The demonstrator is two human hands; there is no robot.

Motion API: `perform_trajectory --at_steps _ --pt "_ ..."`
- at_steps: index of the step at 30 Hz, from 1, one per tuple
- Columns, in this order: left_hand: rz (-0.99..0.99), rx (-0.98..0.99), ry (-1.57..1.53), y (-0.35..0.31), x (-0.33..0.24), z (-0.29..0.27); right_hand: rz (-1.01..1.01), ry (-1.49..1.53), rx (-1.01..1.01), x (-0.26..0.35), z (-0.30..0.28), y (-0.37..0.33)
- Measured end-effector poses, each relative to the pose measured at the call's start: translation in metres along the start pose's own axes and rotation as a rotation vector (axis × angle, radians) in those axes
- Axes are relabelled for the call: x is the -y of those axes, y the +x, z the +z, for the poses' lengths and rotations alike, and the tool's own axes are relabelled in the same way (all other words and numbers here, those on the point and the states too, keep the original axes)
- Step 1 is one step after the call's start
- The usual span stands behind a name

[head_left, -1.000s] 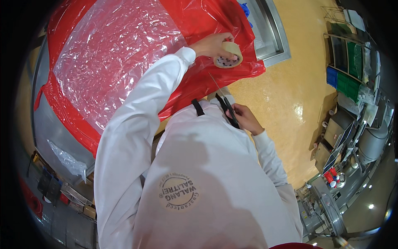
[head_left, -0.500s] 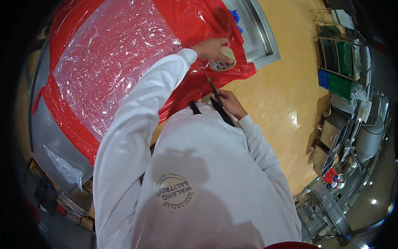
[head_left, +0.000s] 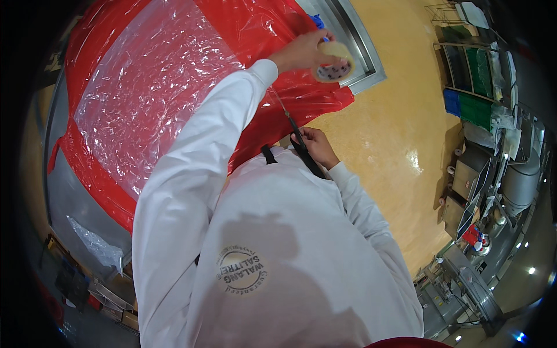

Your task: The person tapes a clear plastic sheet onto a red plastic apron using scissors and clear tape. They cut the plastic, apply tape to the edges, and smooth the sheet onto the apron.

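Observation:
My left hand (head_left: 307,51) is closed on a roll of tape (head_left: 338,71), yellowish at its side with a printed core. It holds the roll over the far right part of a red plastic sheet (head_left: 261,35), near a steel table's edge. Close to my body, my right hand (head_left: 318,146) grips slim black-handled scissors (head_left: 295,124). Their thin metal tips point up and left, over the red plastic. Some of the handle is hidden by my fingers. A clear, crinkled plastic sheet (head_left: 156,81) lies across the red one, left of my left forearm.
The steel table's raised rim (head_left: 368,58) shows at the far right of the red sheet, with a blue crumpled item (head_left: 317,21) beside it. A clear plastic bag (head_left: 96,243) lies at the left. Racks with green and blue crates (head_left: 478,107) stand across the yellow floor (head_left: 389,145).
My left hand has carried the tape roll away from me and to the right. My right hand keeps the scissors in nearly the same place.

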State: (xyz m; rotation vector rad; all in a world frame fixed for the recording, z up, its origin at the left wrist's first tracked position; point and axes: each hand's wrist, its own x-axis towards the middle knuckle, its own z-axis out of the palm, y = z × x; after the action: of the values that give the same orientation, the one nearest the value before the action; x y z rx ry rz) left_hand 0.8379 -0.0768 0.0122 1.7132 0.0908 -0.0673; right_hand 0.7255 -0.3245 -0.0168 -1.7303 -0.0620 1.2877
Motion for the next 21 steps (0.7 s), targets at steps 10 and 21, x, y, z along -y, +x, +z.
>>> perform_trajectory --at_steps 10,21 --pt "0.036 -0.421 -0.369 -0.071 -0.132 -0.062 -0.548 -0.698 -0.584 0.105 -0.095 0.101" --pt "-0.164 -1.171 -0.436 -0.252 -0.094 0.036 -0.708 -1.031 -0.542 0.254 -0.111 0.282"
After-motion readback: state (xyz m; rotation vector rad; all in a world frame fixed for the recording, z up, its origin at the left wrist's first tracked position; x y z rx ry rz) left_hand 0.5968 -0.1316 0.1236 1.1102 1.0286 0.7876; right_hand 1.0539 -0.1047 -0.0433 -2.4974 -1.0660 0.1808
